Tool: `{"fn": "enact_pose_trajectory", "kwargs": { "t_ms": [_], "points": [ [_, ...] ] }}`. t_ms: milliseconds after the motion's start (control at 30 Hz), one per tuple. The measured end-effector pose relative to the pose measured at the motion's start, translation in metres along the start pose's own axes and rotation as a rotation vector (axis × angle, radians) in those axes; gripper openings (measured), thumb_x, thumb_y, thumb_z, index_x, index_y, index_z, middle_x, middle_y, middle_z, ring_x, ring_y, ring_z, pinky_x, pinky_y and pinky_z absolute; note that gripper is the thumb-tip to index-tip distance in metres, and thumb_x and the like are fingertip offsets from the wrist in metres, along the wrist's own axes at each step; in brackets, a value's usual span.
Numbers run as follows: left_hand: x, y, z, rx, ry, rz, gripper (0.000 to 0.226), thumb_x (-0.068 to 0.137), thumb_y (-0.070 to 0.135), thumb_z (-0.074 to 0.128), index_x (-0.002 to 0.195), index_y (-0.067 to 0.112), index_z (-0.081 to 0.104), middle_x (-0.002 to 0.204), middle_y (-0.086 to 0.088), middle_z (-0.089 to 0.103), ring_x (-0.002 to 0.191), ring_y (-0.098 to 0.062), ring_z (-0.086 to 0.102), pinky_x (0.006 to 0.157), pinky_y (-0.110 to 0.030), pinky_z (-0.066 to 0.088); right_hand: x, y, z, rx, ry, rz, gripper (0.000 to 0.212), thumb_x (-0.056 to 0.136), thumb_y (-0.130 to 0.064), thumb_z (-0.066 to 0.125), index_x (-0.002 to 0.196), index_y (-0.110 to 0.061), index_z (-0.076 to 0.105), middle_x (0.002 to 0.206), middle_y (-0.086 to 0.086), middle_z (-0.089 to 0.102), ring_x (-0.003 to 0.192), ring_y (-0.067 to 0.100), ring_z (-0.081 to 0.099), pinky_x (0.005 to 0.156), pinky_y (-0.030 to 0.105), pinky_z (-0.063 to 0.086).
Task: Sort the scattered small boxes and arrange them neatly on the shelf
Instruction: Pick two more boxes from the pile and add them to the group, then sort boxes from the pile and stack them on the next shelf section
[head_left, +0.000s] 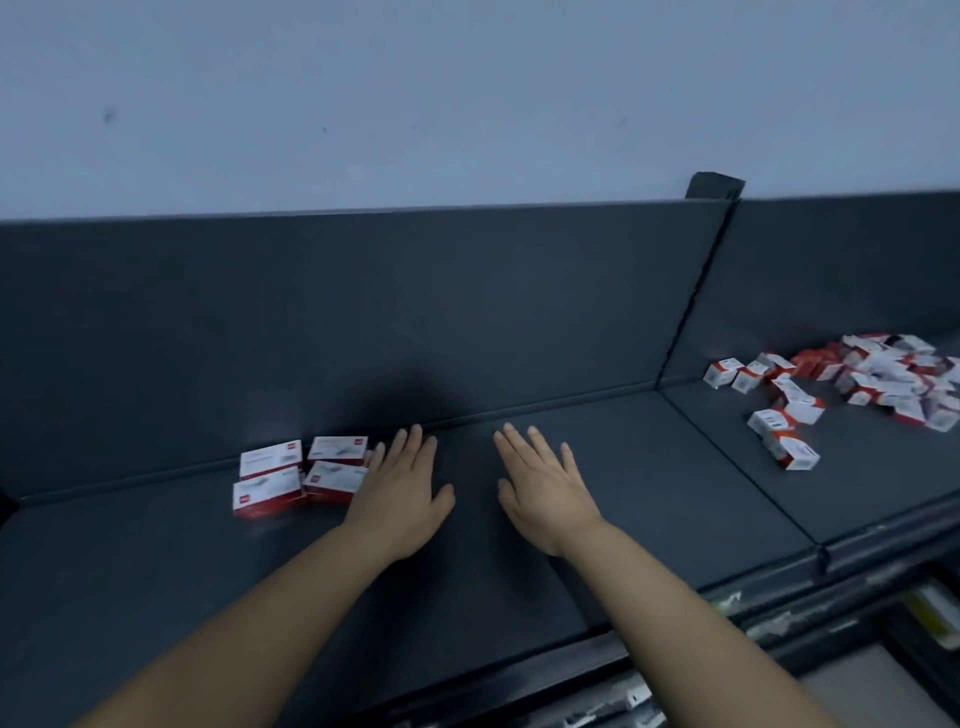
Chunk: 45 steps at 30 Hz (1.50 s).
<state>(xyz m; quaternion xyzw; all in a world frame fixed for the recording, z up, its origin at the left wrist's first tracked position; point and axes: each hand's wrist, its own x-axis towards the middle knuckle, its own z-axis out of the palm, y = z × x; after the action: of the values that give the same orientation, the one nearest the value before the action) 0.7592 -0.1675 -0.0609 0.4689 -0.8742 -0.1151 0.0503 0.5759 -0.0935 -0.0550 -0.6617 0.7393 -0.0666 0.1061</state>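
Observation:
On the dark shelf (649, 467), several flat white-and-red boxes (301, 475) lie in a tidy block at the left, near the back wall. My left hand (402, 491) rests flat, palm down, just right of that block, fingers spread and holding nothing. A hand's width to its right, my right hand (543, 488) also lies flat and open on the shelf. A scattered heap of small white-and-red boxes (852, 384) covers the adjoining shelf section at the far right, well away from both hands.
A dark back panel (363, 322) rises behind the shelf, with a seam (696, 291) dividing the two sections. The shelf's front edge (675, 618) runs diagonally at the lower right, with a lower level showing below it.

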Motion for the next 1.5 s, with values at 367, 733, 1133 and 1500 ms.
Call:
{"fn": "enact_pose_trajectory", "kwargs": {
  "t_ms": [367,733,1133,1500],
  "points": [
    [0.023,0.172,0.032,0.003,-0.049,0.096,0.070,0.100,0.037,0.030,0.155,0.014,-0.006,0.162,-0.005,-0.016,0.149,-0.017,-0.015,0.121,-0.035,-0.010,-0.078,0.166,-0.052,-0.014,0.007,0.054,0.062,0.101,-0.028,0.026,0.157,-0.021,0.001,0.164,-0.011,-0.005,0.150,0.012,-0.010,0.121,0.041,-0.009],
    [0.052,0.288,0.058,-0.009,-0.118,0.217,0.071,0.100,0.035,0.030,0.155,0.016,-0.010,0.161,-0.003,-0.019,0.149,-0.015,-0.017,0.122,-0.036,-0.008,-0.117,0.271,-0.070,0.000,0.055,0.119,0.063,0.101,-0.029,0.029,0.157,-0.016,0.004,0.165,-0.003,0.001,0.151,0.015,-0.003,0.123,0.036,-0.002],
    [0.144,0.373,0.080,-0.001,-0.207,0.389,0.074,0.099,0.037,0.034,0.155,0.017,-0.009,0.162,-0.002,-0.018,0.149,-0.015,-0.017,0.122,-0.036,-0.007,-0.115,0.361,-0.098,0.027,0.106,0.313,0.064,0.100,-0.029,0.028,0.157,-0.020,0.000,0.165,-0.005,-0.003,0.151,0.012,-0.006,0.122,0.036,-0.007],
    [0.196,0.449,0.104,-0.015,-0.254,0.487,0.071,0.098,0.035,0.032,0.155,0.015,-0.006,0.163,-0.002,-0.014,0.149,-0.015,-0.015,0.121,-0.034,-0.007,-0.118,0.441,-0.107,0.061,0.124,0.408,0.064,0.101,-0.031,0.028,0.157,-0.020,0.000,0.165,-0.004,-0.004,0.151,0.014,-0.007,0.121,0.034,-0.010]
  ]
}}
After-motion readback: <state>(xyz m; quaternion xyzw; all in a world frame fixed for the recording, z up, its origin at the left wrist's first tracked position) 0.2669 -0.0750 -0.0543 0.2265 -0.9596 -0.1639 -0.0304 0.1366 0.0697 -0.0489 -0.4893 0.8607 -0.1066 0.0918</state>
